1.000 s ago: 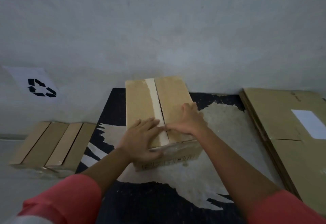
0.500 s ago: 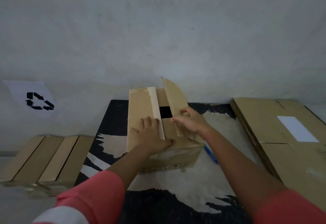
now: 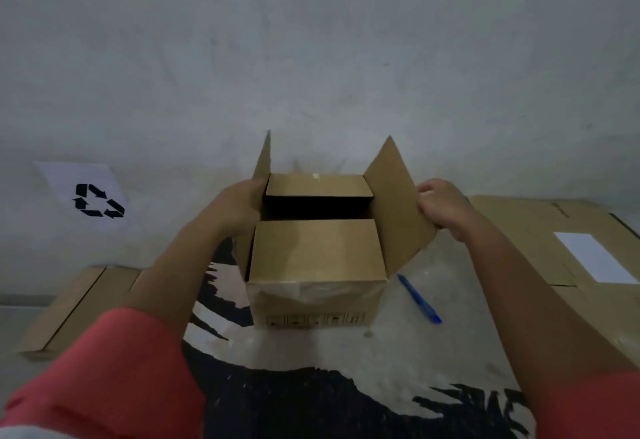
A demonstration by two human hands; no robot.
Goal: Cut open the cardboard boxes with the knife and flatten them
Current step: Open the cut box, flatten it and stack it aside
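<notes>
I see right hand (image 3: 441, 208) fingers curled, pinching the right flap (image 3: 394, 210) edge. Left hand (image 3: 239, 206) grips the left flap (image 3: 262, 161). Both flaps stand up on the cardboard box (image 3: 317, 255), mid mat (image 3: 398, 369). Blue knife (image 3: 419, 298) lies just right of it.

one open cardboard box (image 3: 317, 296) with four top flaps: two long ones raised, the left flap (image 3: 262, 161) and the right flap (image 3: 394, 203), and two short ones folded in, the near flap (image 3: 317, 248) and the far flap (image 3: 317, 184). one blue knife (image 3: 419, 298). two lots of flattened cardboard, the left pile (image 3: 79, 303) and the right pile (image 3: 540, 231); the sheets in each cannot be counted. one white label (image 3: 595, 258). one paper sign (image 3: 90, 196) with three black arrows. one mat (image 3: 294, 400). two hands, the left hand (image 3: 239, 206) and the right hand (image 3: 441, 206). two red sleeves (image 3: 104, 379).
</notes>
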